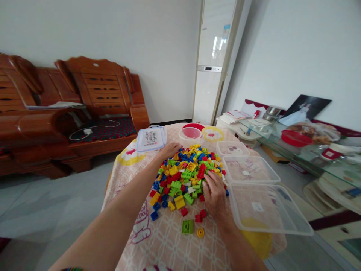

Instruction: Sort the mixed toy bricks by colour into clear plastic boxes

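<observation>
A heap of building blocks [180, 175] in red, yellow, green and blue lies loose on the cloth-covered table. My left hand [172, 149] reaches to the heap's far left edge, fingers stretched out over the blocks there. On the near right side, my right hand [216, 192] rests against the heap with its fingers apart and slightly bent. Its fingertips lie close to a red block [201, 171]; whether they touch it I cannot tell. Nearer to me, a green block [187, 227] and a round yellow block [200, 232] lie apart from the heap.
Three clear plastic containers, including a large one [267, 210], line the table's right side. A clear lid with blue edging [151, 138] lies back left. A round clear tub [190, 134] stands behind the heap. Beyond are a wooden bench [98, 86] and a glass-topped cabinet [293, 152].
</observation>
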A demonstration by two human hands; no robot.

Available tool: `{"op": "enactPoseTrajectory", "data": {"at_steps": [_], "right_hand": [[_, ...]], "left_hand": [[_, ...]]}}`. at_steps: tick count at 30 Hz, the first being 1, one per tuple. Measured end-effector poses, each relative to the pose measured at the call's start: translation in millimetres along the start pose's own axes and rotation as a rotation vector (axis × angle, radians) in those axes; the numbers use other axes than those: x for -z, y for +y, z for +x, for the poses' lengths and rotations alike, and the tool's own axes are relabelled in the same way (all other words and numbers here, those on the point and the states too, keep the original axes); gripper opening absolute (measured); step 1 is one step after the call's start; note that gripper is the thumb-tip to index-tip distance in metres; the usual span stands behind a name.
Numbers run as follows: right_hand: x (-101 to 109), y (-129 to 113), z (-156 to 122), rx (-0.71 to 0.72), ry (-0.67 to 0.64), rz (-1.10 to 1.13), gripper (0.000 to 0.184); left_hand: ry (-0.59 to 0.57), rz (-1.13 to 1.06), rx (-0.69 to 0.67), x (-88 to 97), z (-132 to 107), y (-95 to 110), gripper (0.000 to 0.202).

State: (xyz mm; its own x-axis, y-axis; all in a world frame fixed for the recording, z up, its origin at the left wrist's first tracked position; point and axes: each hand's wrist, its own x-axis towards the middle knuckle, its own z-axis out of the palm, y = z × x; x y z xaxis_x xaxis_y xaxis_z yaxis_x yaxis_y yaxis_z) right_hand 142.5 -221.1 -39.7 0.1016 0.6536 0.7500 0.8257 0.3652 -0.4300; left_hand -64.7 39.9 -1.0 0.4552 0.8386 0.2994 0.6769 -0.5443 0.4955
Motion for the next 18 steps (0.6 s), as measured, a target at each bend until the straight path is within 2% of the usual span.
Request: {"op": "enactPoseTrajectory", "data": {"at_steps": [4, 6, 10, 13, 18], "right_hand": [[2.5, -0.8, 0.9, 0.013, -0.017, -0.004, 0.033], [2.7, -0.7, 1.2, 0.011, -0.018, -0.009, 0.033], [2.9, -0.2, 1.5, 0.014, -0.02, -0.006, 0.033], [3.6, 0.7, 1.1, 0.012, -0.032, 0.01, 0.035], [2.6, 3.3, 0.1, 0.031, -0.011, 0.002, 0.036]], "left_hand": [[0.125, 0.046, 0.073, 2.0, -27.5, -1.1, 0.04], [0.146, 0.099, 0.109, -0.3, -37.0, -3.1, 0.037], [0.066, 0.068, 0.126, -4.1, -42.1, -3.9, 0.035], [0.019, -0.018, 0.104, -0.5, -42.0, 1.3, 0.04], [0.166, -0.172, 0.099, 17.0, -59.0, 14.3, 0.05]]}}
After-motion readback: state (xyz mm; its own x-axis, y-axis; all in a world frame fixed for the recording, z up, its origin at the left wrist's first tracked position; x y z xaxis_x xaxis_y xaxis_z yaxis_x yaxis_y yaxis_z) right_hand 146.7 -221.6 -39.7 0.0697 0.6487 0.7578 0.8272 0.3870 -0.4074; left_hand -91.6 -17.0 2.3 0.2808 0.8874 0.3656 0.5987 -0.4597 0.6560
